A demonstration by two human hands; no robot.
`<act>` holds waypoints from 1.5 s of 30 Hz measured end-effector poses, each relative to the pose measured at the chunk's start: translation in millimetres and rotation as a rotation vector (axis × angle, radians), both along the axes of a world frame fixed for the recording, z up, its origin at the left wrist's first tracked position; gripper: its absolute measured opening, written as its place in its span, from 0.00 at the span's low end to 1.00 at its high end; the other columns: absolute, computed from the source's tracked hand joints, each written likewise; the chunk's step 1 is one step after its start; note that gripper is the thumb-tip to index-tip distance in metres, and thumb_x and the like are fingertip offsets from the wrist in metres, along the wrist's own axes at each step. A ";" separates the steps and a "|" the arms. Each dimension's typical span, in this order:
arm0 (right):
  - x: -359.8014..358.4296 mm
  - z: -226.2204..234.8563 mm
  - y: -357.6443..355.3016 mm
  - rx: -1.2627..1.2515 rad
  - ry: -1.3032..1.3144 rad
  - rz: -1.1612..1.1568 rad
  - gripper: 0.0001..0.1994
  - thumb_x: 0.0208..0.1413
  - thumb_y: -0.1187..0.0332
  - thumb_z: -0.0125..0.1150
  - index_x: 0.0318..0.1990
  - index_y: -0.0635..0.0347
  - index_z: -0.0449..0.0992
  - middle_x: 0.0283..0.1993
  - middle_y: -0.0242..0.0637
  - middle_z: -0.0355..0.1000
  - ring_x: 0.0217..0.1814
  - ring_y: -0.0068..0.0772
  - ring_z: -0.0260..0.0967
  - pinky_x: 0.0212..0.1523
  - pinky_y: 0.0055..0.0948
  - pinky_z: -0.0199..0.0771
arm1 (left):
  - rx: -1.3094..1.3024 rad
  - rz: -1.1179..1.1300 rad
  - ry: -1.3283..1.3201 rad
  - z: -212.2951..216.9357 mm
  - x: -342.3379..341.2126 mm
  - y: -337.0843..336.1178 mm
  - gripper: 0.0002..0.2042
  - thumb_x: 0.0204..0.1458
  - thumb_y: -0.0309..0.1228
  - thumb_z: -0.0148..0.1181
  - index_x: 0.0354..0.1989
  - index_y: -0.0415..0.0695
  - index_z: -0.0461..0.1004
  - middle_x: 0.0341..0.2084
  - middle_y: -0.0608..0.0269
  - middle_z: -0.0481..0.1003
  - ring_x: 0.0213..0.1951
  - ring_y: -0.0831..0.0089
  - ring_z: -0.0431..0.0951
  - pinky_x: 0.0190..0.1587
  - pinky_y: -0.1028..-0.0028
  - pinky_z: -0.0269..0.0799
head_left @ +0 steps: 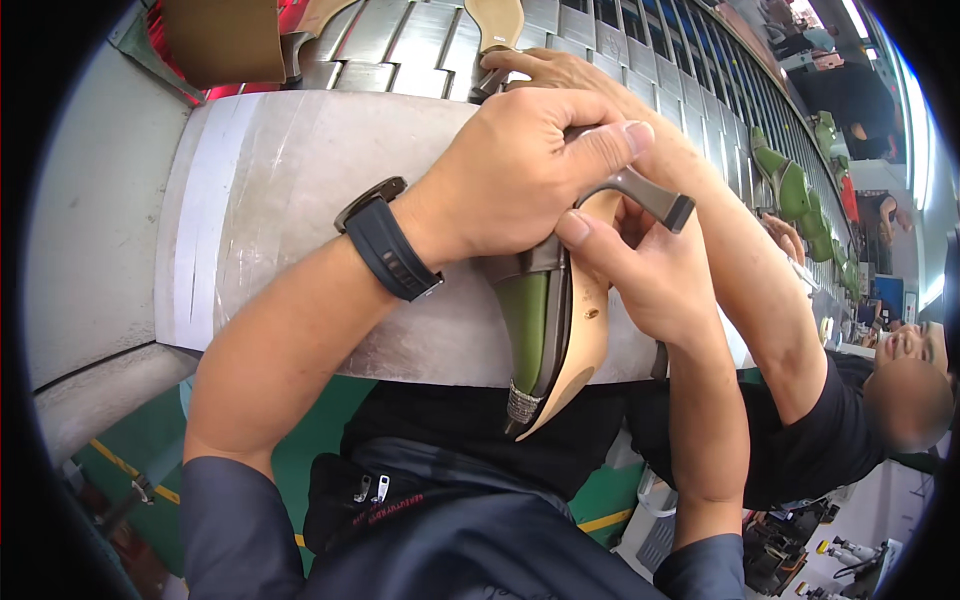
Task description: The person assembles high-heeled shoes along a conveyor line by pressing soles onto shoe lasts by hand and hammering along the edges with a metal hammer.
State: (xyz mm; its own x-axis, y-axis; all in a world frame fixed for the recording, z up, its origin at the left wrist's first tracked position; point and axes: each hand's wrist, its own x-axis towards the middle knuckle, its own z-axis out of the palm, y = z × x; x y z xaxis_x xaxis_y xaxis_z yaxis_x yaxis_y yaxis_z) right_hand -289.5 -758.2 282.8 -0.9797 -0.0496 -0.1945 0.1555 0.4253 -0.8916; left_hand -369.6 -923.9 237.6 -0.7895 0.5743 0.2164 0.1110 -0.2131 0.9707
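Note:
My left hand (530, 165), with a dark watch on its wrist, is closed around the heel end of a high-heeled shoe (580, 345). Its thumb lies bent above the grey-brown heel (650, 195). From the other side, my right hand (655, 270) grips the shoe, its thumb pressed near the edge of the tan sole. Tilted on its side, the shoe points its toe down toward me. A green last (522, 310) shows along its side, and a sparkling band (522, 402) wraps the toe. My hands hide the shoe's back.
Under my hands lies a pale worktop (300, 200). Beyond it runs a slatted metal conveyor (400, 55). Across it reaches a co-worker's hand (560, 72), at another heeled shoe (495, 22). Several green lasts (790, 190) stand at the right. A brown panel (222, 40) is at the far left.

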 end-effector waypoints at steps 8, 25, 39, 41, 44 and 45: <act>17.7 -4.9 -14.0 -0.045 0.093 -0.067 0.23 0.58 0.65 0.79 0.53 0.70 0.77 0.37 0.34 0.82 0.35 0.20 0.78 0.34 0.26 0.80 | -0.055 0.066 0.030 -5.3 0.1 -0.2 0.18 0.73 0.41 0.57 0.45 0.35 0.83 0.35 0.66 0.82 0.38 0.83 0.77 0.41 0.78 0.75; 29.4 -11.7 -15.2 0.076 0.160 -0.089 0.33 0.48 0.55 0.85 0.51 0.68 0.73 0.42 0.43 0.81 0.41 0.28 0.79 0.43 0.31 0.81 | -0.065 -0.004 0.095 -2.6 -2.7 -13.7 0.18 0.70 0.44 0.62 0.48 0.38 0.81 0.35 0.68 0.81 0.39 0.82 0.77 0.45 0.77 0.76; 59.1 -16.6 9.6 0.863 0.707 0.259 0.44 0.35 0.55 0.86 0.66 0.50 0.77 0.72 0.43 0.69 0.76 0.55 0.63 0.74 0.65 0.59 | -0.455 0.334 0.678 -35.0 135.3 -125.3 0.33 0.35 0.45 0.88 0.45 0.45 0.74 0.53 0.51 0.76 0.52 0.57 0.78 0.56 0.62 0.75; 57.9 -19.5 12.3 0.843 0.700 0.271 0.45 0.35 0.56 0.86 0.68 0.50 0.77 0.75 0.41 0.68 0.78 0.54 0.61 0.76 0.64 0.59 | -0.414 0.286 0.450 -30.8 133.7 -126.2 0.28 0.39 0.42 0.87 0.41 0.43 0.75 0.56 0.49 0.77 0.54 0.59 0.79 0.57 0.64 0.75; 54.1 -28.0 5.8 0.832 0.746 0.281 0.42 0.38 0.51 0.84 0.66 0.50 0.79 0.73 0.41 0.69 0.78 0.54 0.61 0.76 0.64 0.57 | -0.378 0.263 0.338 -22.0 121.8 -113.6 0.22 0.44 0.36 0.85 0.40 0.42 0.76 0.59 0.49 0.77 0.58 0.59 0.79 0.59 0.66 0.74; 54.2 -29.9 5.3 0.823 0.745 0.278 0.42 0.38 0.51 0.84 0.66 0.50 0.79 0.73 0.41 0.69 0.78 0.54 0.61 0.76 0.64 0.57 | -0.401 0.212 0.277 -19.6 117.9 -108.8 0.21 0.48 0.36 0.83 0.41 0.42 0.75 0.63 0.47 0.73 0.63 0.59 0.74 0.66 0.63 0.67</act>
